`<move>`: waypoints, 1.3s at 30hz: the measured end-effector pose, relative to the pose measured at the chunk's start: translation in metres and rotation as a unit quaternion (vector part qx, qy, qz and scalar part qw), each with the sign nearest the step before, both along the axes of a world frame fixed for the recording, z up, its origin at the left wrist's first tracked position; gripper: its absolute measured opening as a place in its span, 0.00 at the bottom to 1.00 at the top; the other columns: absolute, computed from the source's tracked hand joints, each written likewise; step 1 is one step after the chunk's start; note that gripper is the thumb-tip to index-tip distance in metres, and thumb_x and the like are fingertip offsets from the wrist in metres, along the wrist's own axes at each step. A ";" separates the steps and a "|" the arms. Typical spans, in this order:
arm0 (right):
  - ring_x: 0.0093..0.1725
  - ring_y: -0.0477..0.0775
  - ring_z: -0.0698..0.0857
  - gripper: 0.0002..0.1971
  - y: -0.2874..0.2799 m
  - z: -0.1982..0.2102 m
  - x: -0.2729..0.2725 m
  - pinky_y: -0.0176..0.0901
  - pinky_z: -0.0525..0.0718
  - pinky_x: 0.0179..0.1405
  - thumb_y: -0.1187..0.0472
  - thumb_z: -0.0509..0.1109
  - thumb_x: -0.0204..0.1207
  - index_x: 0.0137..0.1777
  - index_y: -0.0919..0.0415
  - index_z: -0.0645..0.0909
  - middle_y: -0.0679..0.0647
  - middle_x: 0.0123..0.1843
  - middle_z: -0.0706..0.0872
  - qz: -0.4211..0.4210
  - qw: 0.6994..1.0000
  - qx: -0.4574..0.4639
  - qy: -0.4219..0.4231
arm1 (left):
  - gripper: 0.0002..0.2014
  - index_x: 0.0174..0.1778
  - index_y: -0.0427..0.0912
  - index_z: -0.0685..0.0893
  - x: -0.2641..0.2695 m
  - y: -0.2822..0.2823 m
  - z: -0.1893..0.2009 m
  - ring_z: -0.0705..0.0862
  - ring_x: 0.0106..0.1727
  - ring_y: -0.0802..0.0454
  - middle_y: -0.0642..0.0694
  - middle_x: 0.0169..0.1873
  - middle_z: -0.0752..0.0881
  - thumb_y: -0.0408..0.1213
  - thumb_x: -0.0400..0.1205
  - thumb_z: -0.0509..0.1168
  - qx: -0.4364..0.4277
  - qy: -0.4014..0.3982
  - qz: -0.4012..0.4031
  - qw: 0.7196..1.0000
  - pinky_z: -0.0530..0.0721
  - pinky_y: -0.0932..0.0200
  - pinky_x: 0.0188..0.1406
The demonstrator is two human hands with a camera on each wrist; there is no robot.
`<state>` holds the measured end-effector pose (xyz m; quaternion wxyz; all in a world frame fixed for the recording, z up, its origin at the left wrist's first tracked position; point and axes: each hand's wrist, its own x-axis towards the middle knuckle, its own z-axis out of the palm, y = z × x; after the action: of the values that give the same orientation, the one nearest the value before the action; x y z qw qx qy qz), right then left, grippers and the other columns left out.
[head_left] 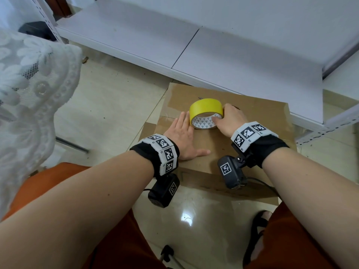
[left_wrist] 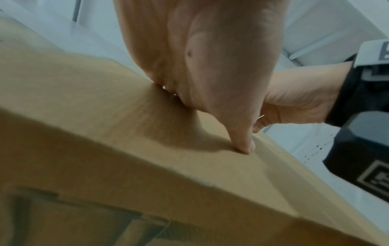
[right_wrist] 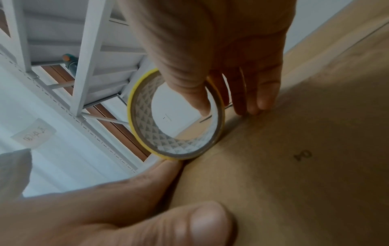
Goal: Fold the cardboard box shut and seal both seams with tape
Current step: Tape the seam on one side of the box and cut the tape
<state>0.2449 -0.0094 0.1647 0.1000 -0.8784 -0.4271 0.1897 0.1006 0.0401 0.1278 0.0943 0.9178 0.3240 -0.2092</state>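
Note:
A brown cardboard box (head_left: 252, 121) lies on the floor with its flaps folded flat. On its top stands a yellow tape roll (head_left: 205, 113) on its edge. My right hand (head_left: 229, 121) grips the roll, thumb inside the core (right_wrist: 197, 99) and fingers (right_wrist: 265, 93) outside on the far side. My left hand (head_left: 183, 136) lies flat on the box top just left of the roll, fingers straight, thumb (left_wrist: 242, 136) spread and pressing the cardboard (left_wrist: 105, 116). Clear tape strips show near the box's far left corner (head_left: 171, 109).
A white shelf unit (head_left: 213, 45) stands just behind the box, its metal post (head_left: 330, 121) at the right. White lace fabric (head_left: 33, 90) hangs at the left. My knees in orange cloth (head_left: 58, 181) and a sandalled foot (head_left: 258, 230) are near the box's front, on glossy tile floor (head_left: 108, 105).

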 end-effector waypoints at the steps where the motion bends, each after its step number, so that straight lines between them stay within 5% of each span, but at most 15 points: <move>1: 0.44 0.60 0.76 0.14 0.000 -0.001 0.000 0.45 0.68 0.39 0.54 0.63 0.82 0.55 0.66 0.73 0.64 0.54 0.81 0.005 1.000 -0.005 -0.003 | 0.59 0.83 0.35 0.37 0.000 0.000 0.000 0.32 0.83 0.43 0.37 0.82 0.34 0.79 0.71 0.46 -0.010 -0.005 0.001 1.000 0.39 0.46 0.83; 11: 0.58 0.67 0.81 0.13 0.003 0.004 -0.006 0.45 0.69 0.43 0.60 0.59 0.84 0.60 0.70 0.75 0.66 0.60 0.82 0.017 0.999 -0.014 -0.042 | 0.60 0.83 0.35 0.36 0.001 0.001 -0.001 0.30 0.82 0.42 0.36 0.82 0.34 0.79 0.71 0.49 -0.019 0.002 0.000 1.000 0.36 0.46 0.83; 18: 0.46 0.62 0.79 0.09 0.002 0.005 -0.004 0.44 0.69 0.39 0.63 0.60 0.81 0.54 0.68 0.78 0.64 0.55 0.84 0.014 0.998 -0.028 -0.047 | 0.60 0.83 0.36 0.35 0.001 0.001 -0.002 0.30 0.82 0.42 0.37 0.82 0.32 0.79 0.70 0.49 -0.018 0.005 -0.002 1.000 0.38 0.45 0.83; 27: 0.53 0.65 0.83 0.11 -0.008 0.012 0.003 0.44 0.71 0.41 0.64 0.60 0.81 0.58 0.68 0.79 0.64 0.57 0.84 -0.009 0.998 -0.041 -0.037 | 0.60 0.81 0.34 0.31 0.003 -0.002 0.004 0.30 0.82 0.43 0.39 0.82 0.30 0.78 0.71 0.49 -0.026 0.014 0.004 1.000 0.37 0.47 0.83; 32: 0.43 0.61 0.77 0.10 -0.012 0.016 0.009 0.45 0.71 0.40 0.65 0.60 0.81 0.57 0.67 0.78 0.63 0.54 0.84 -0.021 0.997 -0.052 -0.045 | 0.60 0.81 0.35 0.32 0.002 -0.001 0.005 0.30 0.82 0.43 0.39 0.82 0.31 0.78 0.71 0.50 -0.033 0.015 0.005 0.999 0.37 0.47 0.83; 39: 0.41 0.61 0.75 0.03 -0.017 0.018 0.013 0.46 0.71 0.39 0.66 0.61 0.79 0.50 0.64 0.74 0.58 0.43 0.76 -0.013 0.995 -0.062 -0.075 | 0.60 0.81 0.36 0.31 0.004 0.001 0.005 0.29 0.82 0.43 0.40 0.81 0.30 0.78 0.71 0.51 -0.038 0.020 0.008 0.999 0.36 0.47 0.83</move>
<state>0.2581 -0.0266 0.1829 0.0154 -0.9003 -0.4091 0.1479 0.1044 0.0406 0.1324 0.1244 0.9065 0.3249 -0.2391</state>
